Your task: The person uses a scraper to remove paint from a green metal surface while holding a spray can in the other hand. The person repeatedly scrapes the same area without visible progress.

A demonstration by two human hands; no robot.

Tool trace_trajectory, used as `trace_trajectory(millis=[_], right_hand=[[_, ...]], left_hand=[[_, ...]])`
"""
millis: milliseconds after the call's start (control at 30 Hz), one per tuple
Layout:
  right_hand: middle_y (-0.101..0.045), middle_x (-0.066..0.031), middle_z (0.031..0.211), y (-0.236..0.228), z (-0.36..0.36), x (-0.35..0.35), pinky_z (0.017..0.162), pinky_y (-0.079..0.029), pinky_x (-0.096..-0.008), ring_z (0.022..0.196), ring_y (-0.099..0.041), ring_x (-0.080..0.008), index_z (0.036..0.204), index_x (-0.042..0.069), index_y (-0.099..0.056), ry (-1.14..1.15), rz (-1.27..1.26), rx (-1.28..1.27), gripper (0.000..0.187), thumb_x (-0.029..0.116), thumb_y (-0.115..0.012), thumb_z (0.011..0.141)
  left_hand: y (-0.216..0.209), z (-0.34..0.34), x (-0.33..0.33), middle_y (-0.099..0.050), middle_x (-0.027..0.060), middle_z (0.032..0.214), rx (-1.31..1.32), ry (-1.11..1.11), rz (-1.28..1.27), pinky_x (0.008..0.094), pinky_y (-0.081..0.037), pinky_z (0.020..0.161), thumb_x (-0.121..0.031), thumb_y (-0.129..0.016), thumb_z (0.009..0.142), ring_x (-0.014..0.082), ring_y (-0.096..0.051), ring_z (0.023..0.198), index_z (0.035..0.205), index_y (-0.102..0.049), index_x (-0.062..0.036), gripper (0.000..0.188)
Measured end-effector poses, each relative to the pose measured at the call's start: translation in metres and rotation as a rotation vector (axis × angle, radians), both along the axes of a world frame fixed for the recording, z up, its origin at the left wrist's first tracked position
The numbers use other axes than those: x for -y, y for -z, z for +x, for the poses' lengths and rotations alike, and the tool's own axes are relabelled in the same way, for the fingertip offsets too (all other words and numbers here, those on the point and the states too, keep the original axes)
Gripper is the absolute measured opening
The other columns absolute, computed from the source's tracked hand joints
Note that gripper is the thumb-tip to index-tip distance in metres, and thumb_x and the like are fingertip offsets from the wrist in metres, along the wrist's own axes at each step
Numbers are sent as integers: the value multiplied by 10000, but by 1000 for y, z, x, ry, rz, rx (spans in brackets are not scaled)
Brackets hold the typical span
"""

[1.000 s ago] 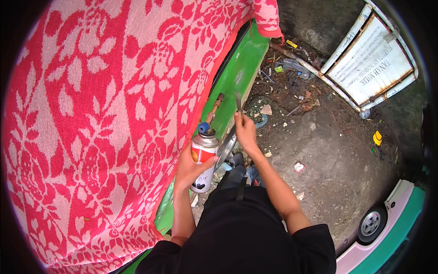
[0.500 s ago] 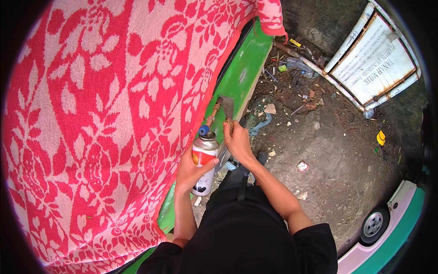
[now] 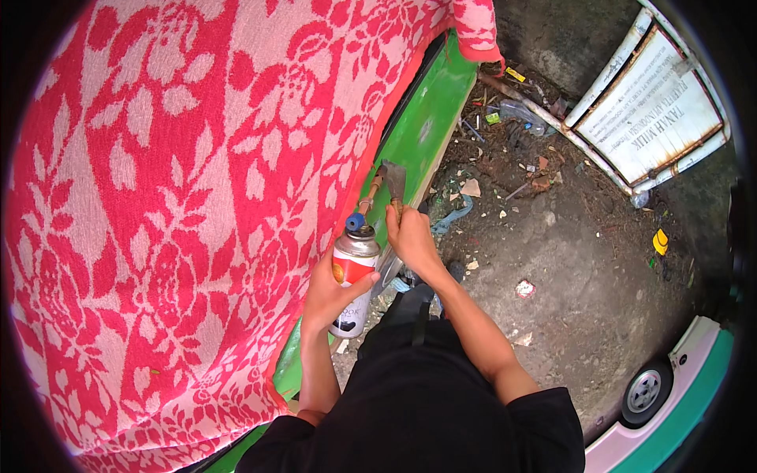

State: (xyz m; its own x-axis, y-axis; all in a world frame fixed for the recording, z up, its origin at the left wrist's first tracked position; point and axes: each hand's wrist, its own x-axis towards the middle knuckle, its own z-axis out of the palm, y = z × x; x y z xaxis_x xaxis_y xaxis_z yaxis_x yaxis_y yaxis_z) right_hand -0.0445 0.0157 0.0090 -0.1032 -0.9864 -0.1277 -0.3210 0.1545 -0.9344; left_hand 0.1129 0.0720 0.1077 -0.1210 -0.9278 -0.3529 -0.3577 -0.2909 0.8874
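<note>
My left hand (image 3: 331, 296) is wrapped round a gas torch (image 3: 356, 276), a white and red canister with a blue knob and a copper-coloured nozzle on top. The nozzle points away from me at a green painted panel (image 3: 430, 106); no flame can be made out. My right hand (image 3: 415, 246) grips a putty knife (image 3: 395, 185) by its brown handle. Its wide grey blade lies against or just over the green surface, right beside the nozzle tip. Pale worn patches show in the green paint farther along.
A red and pink floral cloth (image 3: 158, 236) drapes over the left side, up against the panel. Litter (image 3: 520, 114) and stone chips lie on the dirt floor (image 3: 568, 292) to the right. A rusty white framed sign (image 3: 654, 102) leans far right; a vehicle wheel (image 3: 646, 392) shows lower right.
The view has shifted slightly. Both hands keep their grips, and the torch and putty knife stay close together at nearly the same spot on the panel.
</note>
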Motion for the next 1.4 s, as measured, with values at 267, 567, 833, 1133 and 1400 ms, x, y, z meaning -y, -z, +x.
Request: trace_trajectory(millis=[267, 567, 833, 1133, 1400], right_hand=[[-595, -345, 707, -6, 3, -4, 640, -485, -529, 762, -635, -506, 787, -120, -614, 9, 25, 28, 398, 224, -569, 982], [-593, -349, 708, -13, -2, 0, 652, -485, -533, 778, -638, -505, 780, -123, -615, 6, 49, 21, 423, 246, -570, 982], [-595, -356, 737, -10, 7, -8, 640, -486, -530, 813, -626, -510, 821, -118, -622, -7, 1, -24, 390, 238, -579, 975], [-584, -357, 699, 8, 5, -3, 605, -482, -546, 722, -621, -524, 750, -119, -616, 32, -74, 19, 376, 187, -584, 967], [-621, -258, 675, 7, -8, -11, 559, -454, -463, 613, -638, -412, 799, -78, -610, 115, 29, 18, 432, 292, -528, 1007]], left_hand=[[-3, -2, -3, -672, 73, 1039, -25, -4, 24, 316, -513, 830, -117, -833, 774, 131, -622, 914, 1230, -570, -2, 539], [-6, 0, -2, -678, 78, 1029, 14, -13, 13, 316, -515, 826, -133, -835, 776, 135, -633, 910, 1213, -575, 0, 526], [-6, -2, -6, -678, 79, 1012, 37, -8, 12, 317, -515, 810, -154, -846, 771, 135, -635, 898, 1194, -583, -1, 521], [-1, 0, -10, -676, 77, 977, -8, 3, -58, 314, -519, 785, -163, -847, 770, 138, -637, 863, 1182, -585, -4, 513], [4, 2, -14, -673, 67, 1002, -28, -27, -29, 310, -512, 802, -149, -840, 775, 132, -630, 890, 1195, -590, -11, 508]])
